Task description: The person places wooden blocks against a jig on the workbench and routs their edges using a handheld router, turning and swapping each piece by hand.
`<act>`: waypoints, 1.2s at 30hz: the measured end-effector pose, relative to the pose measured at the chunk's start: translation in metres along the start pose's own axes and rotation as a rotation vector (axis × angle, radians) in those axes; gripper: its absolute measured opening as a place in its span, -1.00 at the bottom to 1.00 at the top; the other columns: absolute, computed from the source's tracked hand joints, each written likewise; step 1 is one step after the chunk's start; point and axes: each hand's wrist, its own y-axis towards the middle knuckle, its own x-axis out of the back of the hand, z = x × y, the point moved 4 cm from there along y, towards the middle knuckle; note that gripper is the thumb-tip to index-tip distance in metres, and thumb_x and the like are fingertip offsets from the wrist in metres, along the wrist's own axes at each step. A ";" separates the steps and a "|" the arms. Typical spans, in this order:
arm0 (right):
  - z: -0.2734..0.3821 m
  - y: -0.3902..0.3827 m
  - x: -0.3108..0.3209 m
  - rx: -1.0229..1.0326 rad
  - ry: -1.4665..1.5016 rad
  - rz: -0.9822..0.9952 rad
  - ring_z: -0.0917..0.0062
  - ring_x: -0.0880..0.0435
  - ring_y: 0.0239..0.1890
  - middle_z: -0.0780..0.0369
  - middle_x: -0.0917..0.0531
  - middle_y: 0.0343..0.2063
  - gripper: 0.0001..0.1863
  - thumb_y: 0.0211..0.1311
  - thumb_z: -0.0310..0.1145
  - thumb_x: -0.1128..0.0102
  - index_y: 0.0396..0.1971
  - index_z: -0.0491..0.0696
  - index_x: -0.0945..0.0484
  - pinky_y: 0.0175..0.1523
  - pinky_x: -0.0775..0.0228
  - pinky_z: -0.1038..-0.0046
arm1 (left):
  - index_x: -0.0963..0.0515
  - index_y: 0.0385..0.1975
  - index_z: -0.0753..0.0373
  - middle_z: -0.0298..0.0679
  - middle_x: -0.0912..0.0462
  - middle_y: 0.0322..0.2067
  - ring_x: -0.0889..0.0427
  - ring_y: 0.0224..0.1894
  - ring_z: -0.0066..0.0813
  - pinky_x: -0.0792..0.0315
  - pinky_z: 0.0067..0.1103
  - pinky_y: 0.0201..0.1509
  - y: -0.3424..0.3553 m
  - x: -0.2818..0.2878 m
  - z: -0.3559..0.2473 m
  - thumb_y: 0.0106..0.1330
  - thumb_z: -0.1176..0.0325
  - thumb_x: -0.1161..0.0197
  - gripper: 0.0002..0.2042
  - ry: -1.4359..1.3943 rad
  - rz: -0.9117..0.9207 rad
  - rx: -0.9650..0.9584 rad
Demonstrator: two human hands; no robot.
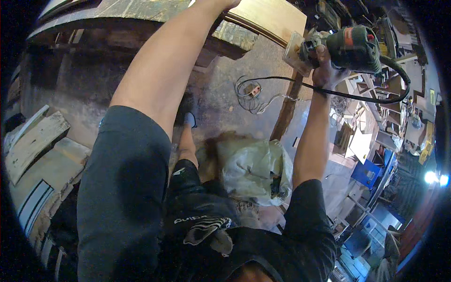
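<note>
The right grip [327, 76] is closed around the narrower neck of a green power tool [350, 48], thumb laid across the near-facing body; the fingers behind the tool are hidden. The tool is held off the floor [211, 110], on the far right, at the near right corner of a pale wooden board [275, 19]. Whether its base plate [295, 55] touches that corner cannot be told.

The left grip [227, 3] is at the far edge of view, beside the left part of the board. It is largely cut off; how wide it is, and whether it holds or only presses, cannot be told. The board is also cut off at the far side, and its support on the wooden surface [236, 38] is partly concealed by the left forearm.

The tool lies on its side, long axis running roughly left to right; the base plate faces left toward the board, and the thick motor end points right. From that end a black cable [404, 89] loops back, crosses the right wrist and reaches a coil on the floor. A small item within the coil is hard to make out
</note>
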 end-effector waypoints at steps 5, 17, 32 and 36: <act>0.020 -0.004 -0.015 -0.105 0.117 -0.076 0.52 -0.69 -0.24 0.21 -0.71 -0.26 -0.62 -0.02 -0.45 -0.52 -0.18 -0.24 -0.64 -0.17 -0.65 0.41 | -0.43 0.20 0.31 0.12 -0.39 0.23 -0.35 0.29 0.08 -0.27 -0.09 0.35 -0.001 0.004 -0.001 0.53 0.11 0.02 -0.56 0.010 0.035 0.008; 0.026 0.008 -0.014 -0.030 -0.032 0.024 0.50 -0.66 -0.23 0.27 -0.72 -0.27 -0.61 -0.04 -0.37 -0.55 -0.17 -0.17 -0.68 0.03 -0.50 0.36 | -0.40 0.18 0.34 0.21 -0.38 0.20 -0.35 0.27 0.15 -0.29 -0.06 0.34 -0.002 0.004 -0.004 0.49 0.19 -0.03 -0.59 0.003 0.034 -0.057; -0.001 0.023 -0.016 -0.196 0.032 0.029 0.52 -0.73 -0.15 0.27 -0.75 -0.12 -0.44 -0.14 -0.48 -0.66 -0.04 -0.14 -0.64 0.06 -0.59 0.38 | -0.42 0.12 0.36 0.27 -0.41 0.13 -0.39 0.20 0.23 -0.33 -0.03 0.27 0.001 0.001 -0.004 0.46 0.21 -0.04 -0.62 0.021 -0.012 -0.082; 0.009 0.027 -0.022 -0.155 0.100 -0.049 0.54 -0.69 -0.27 0.27 -0.74 -0.25 -0.53 -0.14 -0.39 -0.65 -0.18 -0.18 -0.66 0.00 -0.55 0.43 | -0.42 0.12 0.36 0.26 -0.42 0.10 -0.40 0.18 0.23 -0.35 -0.02 0.24 0.002 -0.001 -0.004 0.46 0.21 -0.04 -0.62 0.042 -0.043 -0.078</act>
